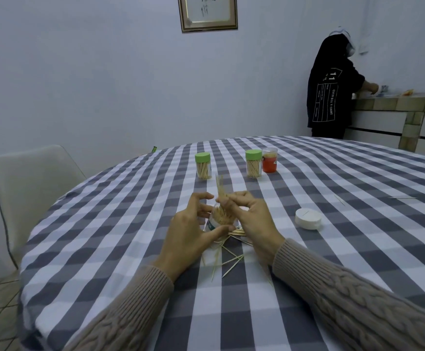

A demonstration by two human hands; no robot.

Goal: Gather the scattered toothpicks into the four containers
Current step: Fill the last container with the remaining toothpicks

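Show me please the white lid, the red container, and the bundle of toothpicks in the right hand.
white lid [308, 218], head view, on its flat top.
red container [269, 162], head view, on its red label.
bundle of toothpicks [221, 190], head view, on the sticks above the right hand [253, 219].

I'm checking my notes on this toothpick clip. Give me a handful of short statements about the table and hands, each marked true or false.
1. The right hand pinches a bundle of toothpicks. True.
2. Both green-lidded jars are open. False: both have their lids on.
3. The white lid lies on the table to the right of the hands. True.
4. All toothpicks are off the tablecloth. False: loose toothpicks lie by the wrists.
5. The red jar stands beside a green-lidded jar. True.
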